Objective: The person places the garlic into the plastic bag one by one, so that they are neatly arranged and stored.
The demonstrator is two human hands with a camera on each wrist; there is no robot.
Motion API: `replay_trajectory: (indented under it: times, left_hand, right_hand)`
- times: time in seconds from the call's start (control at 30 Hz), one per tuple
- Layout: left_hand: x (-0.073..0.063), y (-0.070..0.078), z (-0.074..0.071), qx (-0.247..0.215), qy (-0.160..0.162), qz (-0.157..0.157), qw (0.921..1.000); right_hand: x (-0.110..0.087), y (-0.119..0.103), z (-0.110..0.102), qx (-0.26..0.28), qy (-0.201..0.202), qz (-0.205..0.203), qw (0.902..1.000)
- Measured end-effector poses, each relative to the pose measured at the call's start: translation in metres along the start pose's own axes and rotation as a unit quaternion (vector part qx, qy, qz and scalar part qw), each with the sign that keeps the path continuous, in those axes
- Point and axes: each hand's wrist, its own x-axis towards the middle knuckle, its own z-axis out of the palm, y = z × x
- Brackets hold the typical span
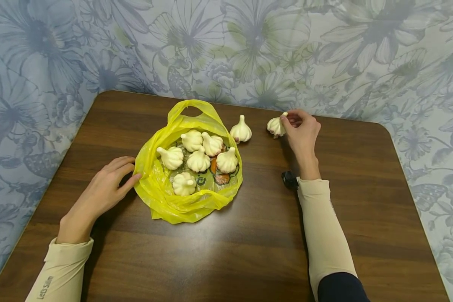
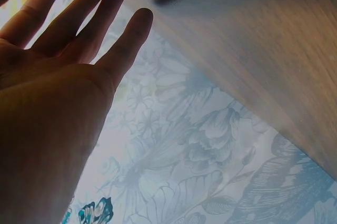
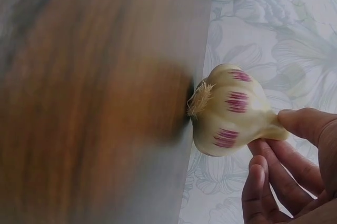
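My right hand (image 1: 303, 132) pinches a garlic bulb (image 1: 275, 126) by its stem, near the table's far edge. In the right wrist view this bulb (image 3: 231, 111) shows purple streaks and a tuft of roots, with the thumb and fingertips at its neck. A second bulb (image 1: 241, 131) stands upright between that hand and a yellow plastic bag (image 1: 151, 199). Several bulbs lie inside the wide-mouthed bag, one of them a garlic bulb (image 1: 184, 184) at the front. My left hand (image 1: 105, 186) touches the bag's left rim, its fingers fairly straight in the left wrist view.
Everything lies on a dark brown wooden table (image 1: 226, 251) with rounded far corners. A flower-patterned wall (image 1: 256, 54) rises right behind it. A small black object (image 1: 289, 180) sits at the right wrist. One bag handle (image 1: 190, 105) stands up at the back.
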Motion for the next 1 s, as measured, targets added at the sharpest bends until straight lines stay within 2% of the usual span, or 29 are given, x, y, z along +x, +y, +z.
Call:
replay_trajectory:
  times: [0.23, 0.53, 0.83, 1.0]
  left_hand:
    - [-0.001, 0.0, 0.0, 0.006, 0.005, 0.007, 0.9999]
    - [-0.002, 0.0, 0.002, 0.01, 0.012, 0.007, 0.9999]
    - [-0.003, 0.0, 0.001, 0.007, 0.009, 0.005, 0.9999]
    - [-0.004, -0.001, 0.002, 0.008, 0.011, 0.008, 0.9999]
  right_hand:
    - [-0.001, -0.001, -0.001, 0.009, 0.005, -0.003, 0.9999]
    - [-0.001, -0.011, -0.006, 0.021, 0.013, -0.033, 0.9992]
    - [-0.004, -0.029, -0.01, 0.027, 0.005, -0.052, 0.9983]
    - [-0.008, -0.043, -0.012, 0.041, 0.015, -0.068, 0.9967]
